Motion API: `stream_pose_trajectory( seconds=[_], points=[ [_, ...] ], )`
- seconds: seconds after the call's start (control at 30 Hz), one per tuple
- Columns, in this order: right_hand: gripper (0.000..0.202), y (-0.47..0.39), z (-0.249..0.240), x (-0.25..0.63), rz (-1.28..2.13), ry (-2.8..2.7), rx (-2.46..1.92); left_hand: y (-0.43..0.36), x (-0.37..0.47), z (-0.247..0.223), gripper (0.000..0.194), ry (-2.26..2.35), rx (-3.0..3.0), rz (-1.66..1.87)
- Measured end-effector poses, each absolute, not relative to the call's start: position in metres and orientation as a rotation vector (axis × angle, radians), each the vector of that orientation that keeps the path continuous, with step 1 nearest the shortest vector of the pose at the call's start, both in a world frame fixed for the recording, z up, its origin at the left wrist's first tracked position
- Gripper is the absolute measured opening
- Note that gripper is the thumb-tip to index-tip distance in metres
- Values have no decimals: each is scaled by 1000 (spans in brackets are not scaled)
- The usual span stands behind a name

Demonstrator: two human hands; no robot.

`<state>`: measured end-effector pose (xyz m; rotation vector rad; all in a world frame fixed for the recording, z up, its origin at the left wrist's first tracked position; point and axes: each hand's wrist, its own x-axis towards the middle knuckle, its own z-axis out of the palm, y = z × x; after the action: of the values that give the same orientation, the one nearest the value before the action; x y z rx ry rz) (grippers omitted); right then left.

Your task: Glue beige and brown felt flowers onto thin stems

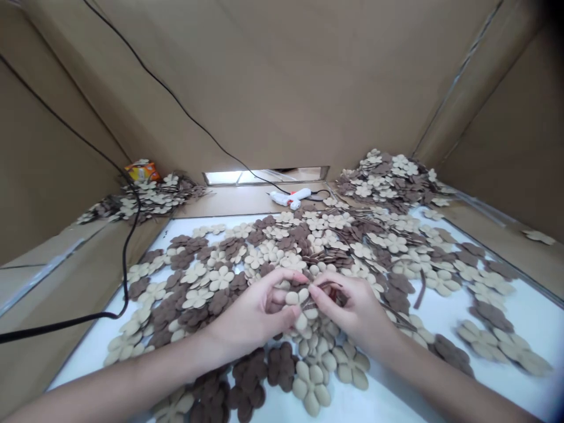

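"Where's the cream flower (pixel 298 297)?"
"In the left hand's (pixel 258 308) grip, pinched between thumb and fingers."
"The right hand (pixel 355 302)?"
"Grip pressed together beside it, near a brown strip (pixel 331 284). Glue gun (pixel 291 198) lies beyond."

Even, fairly bright, cool light fills the view, with soft shadows. The narrow slot in the tan cardboard wall (pixel 317 88) glares nearly white. Wide-angle distortion stretches the sides, the upper right corner darkens, and the beige felt flowers (pixel 504 348) at lower right smear with blur.
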<state>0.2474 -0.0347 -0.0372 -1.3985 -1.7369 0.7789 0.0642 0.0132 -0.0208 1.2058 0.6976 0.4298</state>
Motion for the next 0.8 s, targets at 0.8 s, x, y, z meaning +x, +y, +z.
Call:
stream_pose_trajectory(
  seconds=[0.8],
  points=[
    [24, -36, -39, 248, 841, -1682, -1424, 17, 61, -18, 37, 674, 1184, 360]
  ],
)
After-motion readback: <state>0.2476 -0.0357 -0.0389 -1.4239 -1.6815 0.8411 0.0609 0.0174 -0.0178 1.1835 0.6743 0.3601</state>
